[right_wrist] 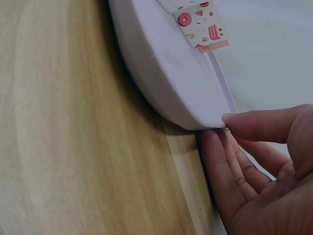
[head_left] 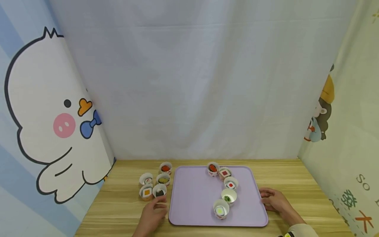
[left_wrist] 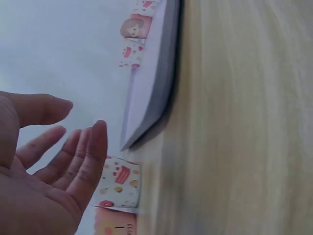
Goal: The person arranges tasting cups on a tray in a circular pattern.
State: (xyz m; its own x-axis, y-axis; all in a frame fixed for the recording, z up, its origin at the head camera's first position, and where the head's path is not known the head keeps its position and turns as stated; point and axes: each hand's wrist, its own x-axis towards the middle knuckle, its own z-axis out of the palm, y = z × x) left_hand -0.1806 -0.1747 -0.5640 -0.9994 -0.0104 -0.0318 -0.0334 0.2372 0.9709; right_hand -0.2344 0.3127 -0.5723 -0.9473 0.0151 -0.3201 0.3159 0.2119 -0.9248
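Two hands in play. Your left hand is over the bench, just beside the left edge of the lavender tray; thumb and fingers stand apart with nothing between them. Its fingertips come right up to the dark-filled cup; contact cannot be told from these angles. Your right hand pinches the tray's right edge, thumb on the rim, fingers beneath.

Layout: the tray lies on the bench in front of you and carries five paper cups, all right of its middle, in a bent line: back red-filled cup, dark-red-square cup, red-centred cup, green-filled cup, yellow-centred cup. Left of the tray, five more on the bench: the dark-filled one, orange-square cup, yellow-green cup, pale-filled cup, front-to-back last the far red-filled cup.

Risks, my judgement:
1. Tilt. Your hold is on one side only; an upward pull there could send the tray's cups sliding left, and the close-set ones could topple one another.
2. Knock. A sideways sweep of your left fingers could drive the dark-filled cup into the orange-square cup beside it or the yellow-green cup behind it.
3. Crush. The walls look like thin paper; too hard a pinch could buckle one and tip out its filling.
4. Shift. A tug on the rim could skid the tray left against your left hand, spoiling its aim at the cup
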